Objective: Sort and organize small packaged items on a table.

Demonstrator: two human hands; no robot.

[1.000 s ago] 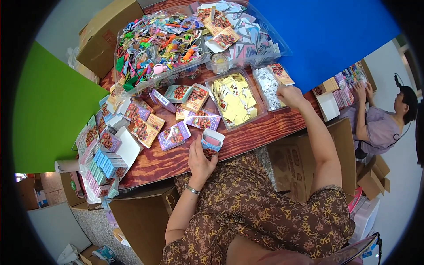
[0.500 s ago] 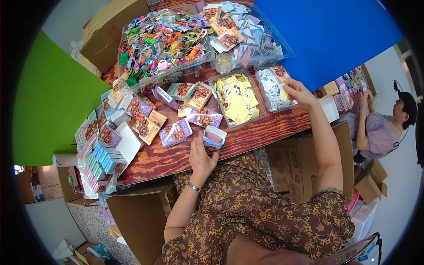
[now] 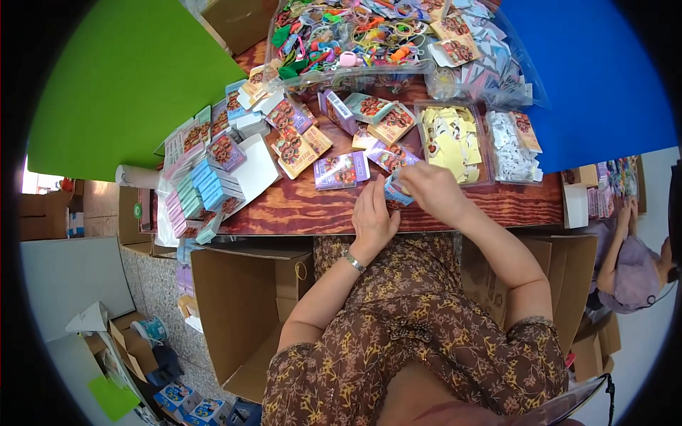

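Near the table's front edge, my left hand (image 3: 375, 216) is closed round a small blue carton (image 3: 398, 197) that stands upright. My right hand (image 3: 437, 190) is over the carton's top with its fingers pinched together; whatever they hold is hidden behind them. Just beyond lie printed purple boxes (image 3: 342, 171) and orange boxes (image 3: 298, 151). A clear tray of yellow slips (image 3: 455, 145) sits right of them, and beside it a tray of small white packets (image 3: 510, 153) has an orange carton lying on top.
A large clear bin of colourful trinkets (image 3: 348, 42) and flat cards (image 3: 490, 67) spans the back. Stacked small boxes (image 3: 206, 188) stand at the left. Open cardboard boxes (image 3: 234, 312) are below the table edge; a co-worker (image 3: 636, 270) is at the right.
My right hand has moved left from the white packets, where it pinched a small pale piece, to the blue carton's top. The view has shifted, so the table appears higher and further right.
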